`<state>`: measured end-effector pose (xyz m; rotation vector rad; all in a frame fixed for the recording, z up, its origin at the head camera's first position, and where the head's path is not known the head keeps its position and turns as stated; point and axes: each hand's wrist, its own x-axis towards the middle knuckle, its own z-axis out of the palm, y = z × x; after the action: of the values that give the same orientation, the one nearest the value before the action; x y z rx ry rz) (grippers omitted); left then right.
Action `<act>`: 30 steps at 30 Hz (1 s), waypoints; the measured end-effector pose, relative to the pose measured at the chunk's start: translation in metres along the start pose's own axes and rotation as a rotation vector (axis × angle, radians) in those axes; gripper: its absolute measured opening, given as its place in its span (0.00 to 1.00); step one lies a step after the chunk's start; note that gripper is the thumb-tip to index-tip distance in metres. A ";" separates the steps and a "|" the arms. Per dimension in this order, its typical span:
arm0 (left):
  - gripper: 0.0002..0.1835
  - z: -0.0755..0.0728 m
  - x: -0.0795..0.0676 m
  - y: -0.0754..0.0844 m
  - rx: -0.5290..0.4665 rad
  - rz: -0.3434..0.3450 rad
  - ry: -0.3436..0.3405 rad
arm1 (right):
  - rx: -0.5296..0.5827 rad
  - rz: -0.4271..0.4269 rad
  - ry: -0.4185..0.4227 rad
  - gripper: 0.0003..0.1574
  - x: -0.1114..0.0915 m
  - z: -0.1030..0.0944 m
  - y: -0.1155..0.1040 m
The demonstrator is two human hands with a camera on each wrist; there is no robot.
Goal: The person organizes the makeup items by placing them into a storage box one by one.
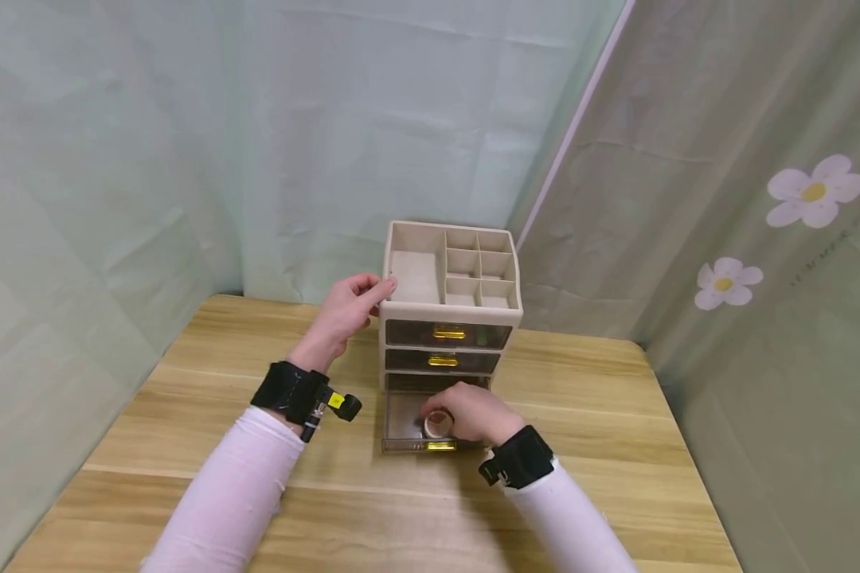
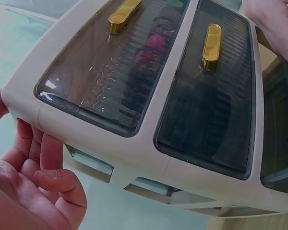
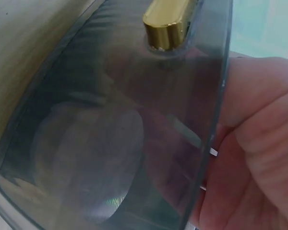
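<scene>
A cream desktop drawer organizer [image 1: 447,306] stands on the wooden table. My left hand [image 1: 347,310] grips its upper left edge, thumb over the rim; in the left wrist view this hand [image 2: 43,177] has its fingers curled against the side wall. The bottom drawer [image 1: 401,414] is pulled out. Inside it, my right hand [image 1: 476,414] holds a small round object with a pale rim [image 1: 439,424] between thumb and fingers. Seen through the smoky drawer front in the right wrist view, the round object [image 3: 93,163] is blurred, and the fingertips are partly hidden.
Two upper drawers with gold handles [image 1: 449,333] are closed; small coloured items [image 2: 156,43] show through the top one. The open top tray [image 1: 416,274] has several compartments. Curtains [image 1: 401,119] hang behind and beside the table [image 1: 580,398].
</scene>
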<state>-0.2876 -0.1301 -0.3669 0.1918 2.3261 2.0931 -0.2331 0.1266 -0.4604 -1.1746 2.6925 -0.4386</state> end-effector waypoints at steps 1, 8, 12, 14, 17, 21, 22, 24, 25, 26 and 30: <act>0.21 0.000 0.000 0.000 -0.002 0.000 -0.002 | 0.008 0.001 -0.007 0.15 0.000 0.000 0.000; 0.21 0.001 -0.001 0.000 0.005 -0.004 -0.009 | 0.047 0.010 -0.041 0.23 -0.002 0.004 0.003; 0.21 0.001 0.000 -0.002 0.008 -0.002 -0.008 | 0.064 -0.012 -0.025 0.18 -0.005 0.002 0.003; 0.21 0.001 0.000 -0.003 0.005 -0.005 -0.006 | 0.078 -0.031 0.010 0.14 -0.008 -0.003 0.002; 0.21 0.002 -0.001 -0.004 0.008 -0.009 -0.008 | 0.134 -0.051 0.085 0.14 -0.017 -0.015 0.000; 0.23 0.002 -0.002 -0.003 0.011 0.000 -0.012 | 0.246 -0.037 0.200 0.14 -0.032 -0.037 -0.001; 0.23 0.002 -0.002 -0.003 0.010 0.001 -0.012 | 0.275 -0.030 0.227 0.14 -0.036 -0.042 -0.001; 0.24 0.002 -0.002 -0.003 0.010 0.007 -0.010 | 0.316 -0.016 0.283 0.12 -0.042 -0.054 -0.001; 0.24 0.001 -0.001 -0.003 0.010 0.009 -0.009 | 0.334 -0.011 0.306 0.12 -0.044 -0.059 -0.001; 0.24 0.001 -0.001 -0.003 0.010 0.010 -0.007 | 0.347 -0.011 0.328 0.11 -0.047 -0.064 0.000; 0.24 0.001 0.000 -0.002 0.005 0.010 -0.005 | 0.357 -0.003 0.405 0.10 -0.054 -0.079 0.002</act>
<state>-0.2881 -0.1298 -0.3691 0.2083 2.3325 2.0891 -0.2189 0.1835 -0.3845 -1.0776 2.7559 -1.2159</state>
